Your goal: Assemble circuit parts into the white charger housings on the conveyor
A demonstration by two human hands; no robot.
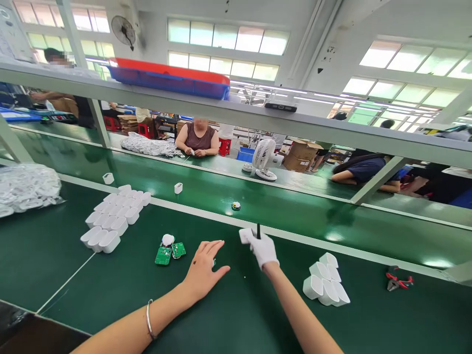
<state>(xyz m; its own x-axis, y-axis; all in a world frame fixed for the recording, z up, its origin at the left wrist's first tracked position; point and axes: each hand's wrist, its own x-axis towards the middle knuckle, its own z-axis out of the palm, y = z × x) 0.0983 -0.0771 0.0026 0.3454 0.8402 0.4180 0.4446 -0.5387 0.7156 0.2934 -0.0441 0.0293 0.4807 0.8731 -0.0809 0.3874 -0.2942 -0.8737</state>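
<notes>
My left hand [205, 269], bare with a bracelet at the wrist, is low over the green work surface with thumb and fingers apart. A small green and white piece [214, 263] shows partly behind it; whether they touch is unclear. White-gloved, my right hand [264, 250] is closed on a small white plastic housing [245, 236]. A black pen-like stick [258, 231] also rises from this hand; its lower end is hidden. Left of my left hand lie green circuit boards [163, 255] with a white round part [168, 240].
White plastic cups [109, 241] stand in rows at left, more [314, 286] at right beside red-handled pliers [394, 284]. On the green belt [206, 196] sit a white housing [178, 188] and a small board assembly [236, 206]. A shelf beam [191, 105] crosses ahead; a person [199, 137] sits opposite.
</notes>
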